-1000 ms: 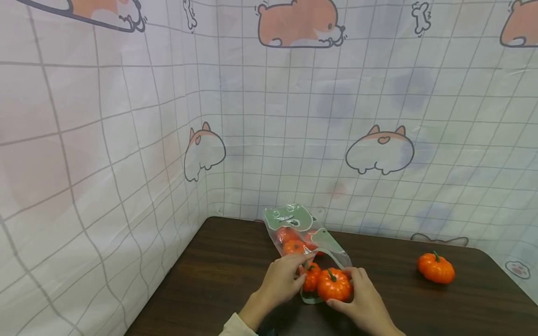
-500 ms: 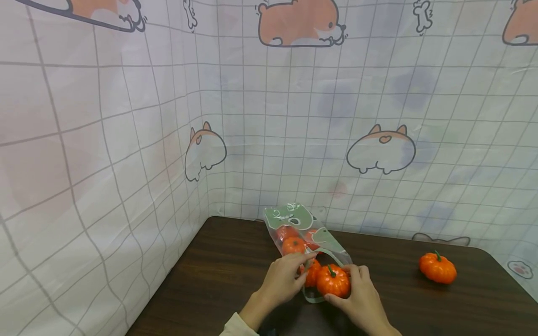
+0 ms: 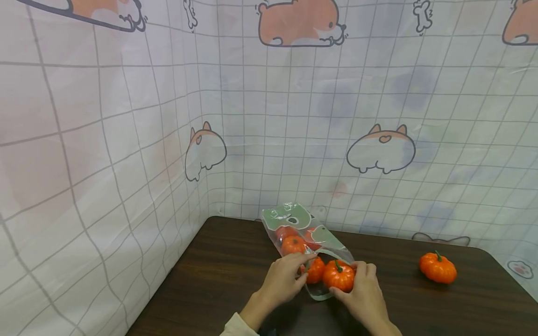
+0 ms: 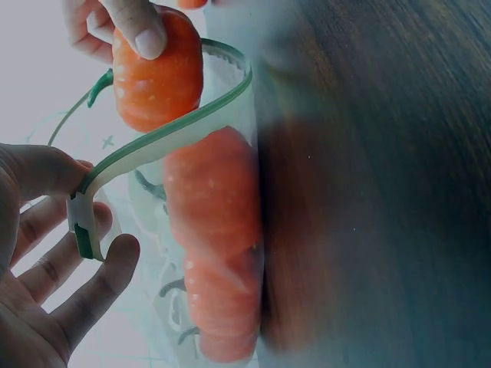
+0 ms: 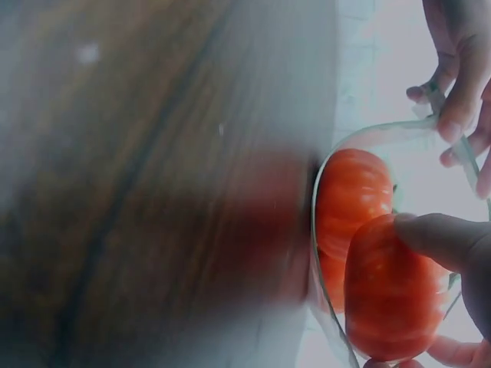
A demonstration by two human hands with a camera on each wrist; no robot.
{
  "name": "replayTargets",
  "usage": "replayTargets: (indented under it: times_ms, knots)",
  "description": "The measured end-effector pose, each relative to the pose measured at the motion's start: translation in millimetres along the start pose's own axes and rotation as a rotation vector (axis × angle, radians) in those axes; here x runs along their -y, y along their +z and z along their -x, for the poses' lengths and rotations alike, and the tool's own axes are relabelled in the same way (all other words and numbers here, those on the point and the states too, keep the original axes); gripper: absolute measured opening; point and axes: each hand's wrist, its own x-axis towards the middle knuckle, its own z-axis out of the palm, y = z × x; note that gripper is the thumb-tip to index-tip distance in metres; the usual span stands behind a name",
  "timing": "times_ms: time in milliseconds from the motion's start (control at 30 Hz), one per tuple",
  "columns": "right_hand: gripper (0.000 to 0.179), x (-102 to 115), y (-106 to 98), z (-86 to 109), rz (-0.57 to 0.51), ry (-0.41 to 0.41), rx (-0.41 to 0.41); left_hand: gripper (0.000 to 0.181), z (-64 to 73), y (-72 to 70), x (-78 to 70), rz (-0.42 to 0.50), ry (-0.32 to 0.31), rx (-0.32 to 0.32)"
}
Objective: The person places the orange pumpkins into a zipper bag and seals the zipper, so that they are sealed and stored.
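Note:
A clear zip bag with green printing lies on the table, its mouth toward me. Several small orange pumpkins with green stems are inside it. My left hand pinches the bag's green-edged rim between thumb and fingers, keeping the mouth apart. My right hand grips another pumpkin, thumb on the near side and fingers around the far side. That pumpkin is at the bag's mouth, beside a pumpkin just within. The right fingers are partly hidden behind the held pumpkin in the right wrist view.
One more pumpkin sits alone on the right of the dark wooden table. A white grid-patterned cloth with cartoon dogs hangs behind and on the left, close to the table's edges.
My right hand has moved the held pumpkin slightly away from me and to the right, into the bag's mouth. The rim has shifted a little with it; my left hand stays in place.

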Motion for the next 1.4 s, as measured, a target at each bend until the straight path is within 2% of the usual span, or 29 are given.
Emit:
replayTargets:
  times_ms: [200,500,700,1000,1200,1400]
  knots:
    - [0.082,-6,0,-6.7,0.014,0.038,0.021,0.049,0.0,-0.5,-1.0,0.007,0.004,0.0]
    - [0.07,-17,-1,-14.6,0.031,0.086,0.034,0.049,0.9,1.8,-2.3,-0.017,0.006,0.021]
    - [0.051,-18,-6,-18.1,0.009,0.098,0.087,0.047,1.6,2.4,-3.5,-0.022,0.007,0.026]
    - [0.023,-15,-7,-21.4,0.022,0.064,0.107,0.047,1.1,2.5,-4.3,-0.014,0.014,0.029]
    - [0.03,-14,-7,-15.6,-0.001,0.039,0.165,0.049,1.8,4.0,-2.9,-0.024,0.02,0.034]
    - [0.058,-14,-10,-10.3,-0.056,-0.011,0.281,0.049,2.4,4.5,-1.9,-0.028,0.025,0.033]
